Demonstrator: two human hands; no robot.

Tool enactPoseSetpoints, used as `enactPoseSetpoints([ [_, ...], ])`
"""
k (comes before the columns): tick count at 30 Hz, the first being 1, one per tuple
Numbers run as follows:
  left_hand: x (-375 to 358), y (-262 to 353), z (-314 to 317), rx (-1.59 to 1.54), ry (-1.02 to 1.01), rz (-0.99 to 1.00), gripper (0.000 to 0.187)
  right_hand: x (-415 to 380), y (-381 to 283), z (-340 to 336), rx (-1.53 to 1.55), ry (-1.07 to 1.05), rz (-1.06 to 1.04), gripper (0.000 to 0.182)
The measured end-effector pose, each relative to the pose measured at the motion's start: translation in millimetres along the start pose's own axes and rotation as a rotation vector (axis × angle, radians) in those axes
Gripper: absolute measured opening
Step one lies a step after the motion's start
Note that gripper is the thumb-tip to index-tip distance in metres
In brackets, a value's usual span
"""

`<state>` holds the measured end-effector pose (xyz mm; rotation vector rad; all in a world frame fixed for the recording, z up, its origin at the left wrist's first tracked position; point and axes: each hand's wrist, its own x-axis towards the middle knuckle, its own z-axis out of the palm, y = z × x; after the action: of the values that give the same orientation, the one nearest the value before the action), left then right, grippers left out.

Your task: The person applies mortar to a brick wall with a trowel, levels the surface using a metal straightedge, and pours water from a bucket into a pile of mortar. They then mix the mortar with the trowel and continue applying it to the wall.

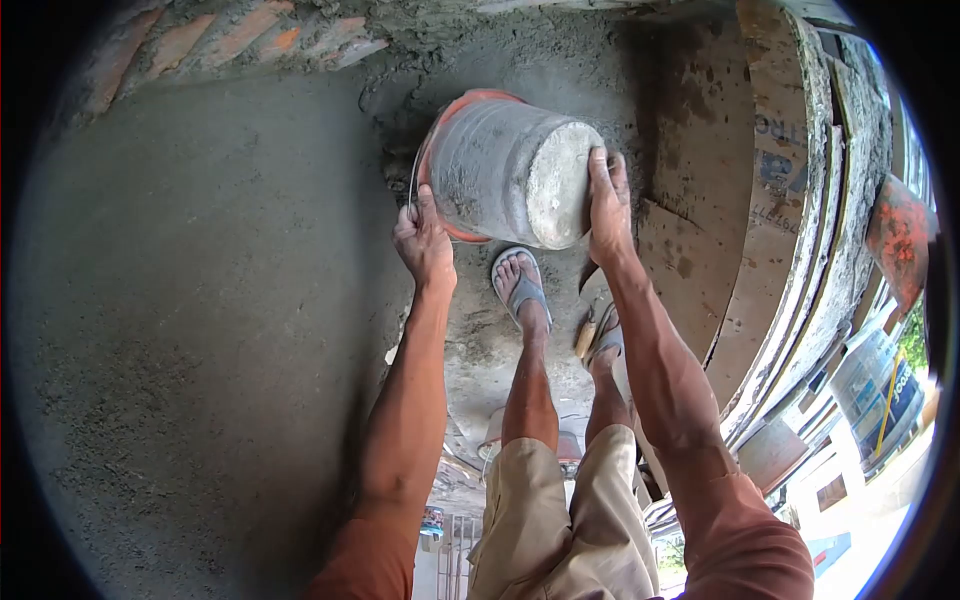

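A cement-coated bucket [485,165] with an orange rim is held tipped on its side between my two hands. Its mouth faces left and its crusted round base faces right. My left hand [425,235] grips the rim near the thin wire handle, thumb on the outer wall. Against the edge of the base my right hand [610,205] is closed, with the thumb on the base side. What the bucket contains is hidden from this angle. Wet grey mortar [385,110] lies beyond the bucket's mouth.
A grey cement surface [220,220] fills the left, with bricks [240,30] showing at the top. Stained boards [690,250] stand on the right. A wooden-handled trowel [586,335] lies by my sandalled feet. Another bucket [875,390] is at the far right.
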<state>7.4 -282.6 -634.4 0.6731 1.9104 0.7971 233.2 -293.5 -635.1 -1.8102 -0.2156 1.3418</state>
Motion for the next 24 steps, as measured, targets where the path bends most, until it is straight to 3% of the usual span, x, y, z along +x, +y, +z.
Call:
enactPoseSetpoints([
  [3,-35.3,3.6,12.8,-0.308,-0.071,-0.068,0.039,-40.0,-58.6,-29.0,-0.18,-0.017,-0.39,0.052],
  [4,-41.1,1.6,22.6,-0.481,-0.118,-0.088,0.038,-29.5,-61.7,-34.1,-0.159,0.025,-0.388,0.049],
  [6,-16.5,-35.9,53.2,-0.336,-0.237,-0.211,0.039,2.9,-46.8,-38.3,-0.233,0.068,-0.336,0.05],
  [7,-2.6,-51.5,69.3,-0.155,-0.183,-0.223,0.04,31.5,-21.4,-45.1,-0.277,0.062,-0.275,0.056],
  [8,5.8,-57.7,81.2,0.022,-0.132,-0.231,0.041,54.3,5.9,-49.5,-0.13,0.081,-0.141,0.058],
  [9,6.9,-52.3,85.4,0.014,-0.132,-0.225,0.041,67.6,19.1,-51.8,0.016,0.099,-0.007,0.061],
  [10,7.7,-40.4,88.6,0.048,-0.09,-0.111,0.042,59.8,4.4,-49.5,0.018,0.1,-0.013,0.061],
  [11,5.0,-30.1,90.4,0.086,-0.047,-0.007,0.044,45.0,-10.5,-55.6,-0.033,0.057,-0.094,0.062],
  [12,-6.1,-13.3,85.8,-0.17,-0.117,-0.048,0.041,18.0,-33.8,-57.6,-0.088,0.013,-0.163,0.063],
  [13,-16.3,2.8,81.3,-0.174,-0.116,-0.046,0.041,-14.2,-66.8,-51.5,-0.215,0.052,-0.261,0.058],
  [15,-42.3,27.2,70.0,-0.473,-0.285,-0.086,0.038,-40.5,-90.4,-69.1,-0.226,0.07,-0.534,0.05],
  [18,-45.0,24.2,76.4,-0.471,-0.334,-0.101,0.037,-43.8,-97.4,-71.8,0.039,0.113,-0.554,0.045],
  [20,-21.4,-6.3,89.4,-0.203,-0.231,-0.13,0.04,-2.5,-61.8,-67.4,-0.084,0.132,-0.374,0.05],
  [21,-6.6,-26.0,96.5,-0.211,-0.237,-0.122,0.04,34.7,-15.9,-71.7,0.052,0.076,-0.29,0.056],
  [22,6.4,-43.3,103.0,0.004,-0.188,-0.135,0.041,72.2,29.9,-81.9,0.172,0.115,0.053,0.064],
  [23,11.6,-49.9,106.9,0.222,-0.134,-0.148,0.042,61.4,10.9,-72.6,0.179,0.127,0.294,0.07],
  [24,6.3,-42.2,105.6,0.226,-0.136,-0.145,0.042,56.6,6.6,-68.8,0.25,0.055,0.272,0.07],
])
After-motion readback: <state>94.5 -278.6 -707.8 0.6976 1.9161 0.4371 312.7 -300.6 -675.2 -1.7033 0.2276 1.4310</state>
